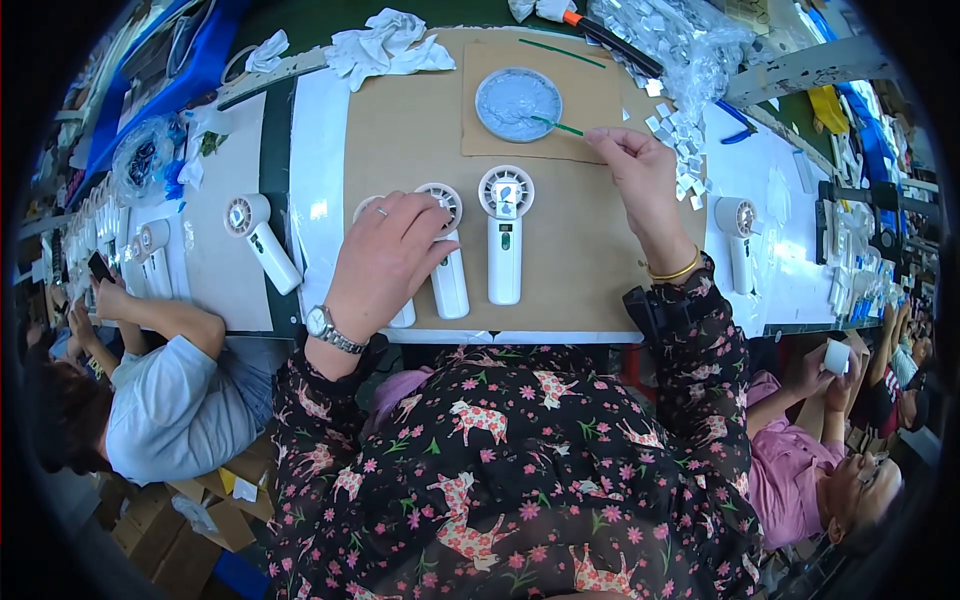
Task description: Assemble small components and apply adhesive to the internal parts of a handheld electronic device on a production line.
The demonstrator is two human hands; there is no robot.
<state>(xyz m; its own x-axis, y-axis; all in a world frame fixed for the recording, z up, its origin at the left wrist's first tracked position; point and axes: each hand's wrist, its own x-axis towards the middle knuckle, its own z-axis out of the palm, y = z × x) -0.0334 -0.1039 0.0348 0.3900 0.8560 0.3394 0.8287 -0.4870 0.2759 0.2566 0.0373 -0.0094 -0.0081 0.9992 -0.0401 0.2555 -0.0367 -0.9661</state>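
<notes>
Three white handheld fans lie side by side on a brown cardboard sheet (580, 260). My left hand (385, 255) rests flat over the left fan (403, 312) and touches the middle fan (447, 270). The right fan (504, 235) lies apart, untouched. My right hand (640, 170) pinches a thin green stick (558, 125) whose tip reaches into a round dish of grey paste (517, 103) on a smaller cardboard piece.
Small white square parts (680, 135) are scattered by a clear plastic bag (670, 35) at the right. Another fan (262, 240) lies at the left, one more (740, 240) at the right. Crumpled white cloths (385, 45) sit at the back. People sit on both sides.
</notes>
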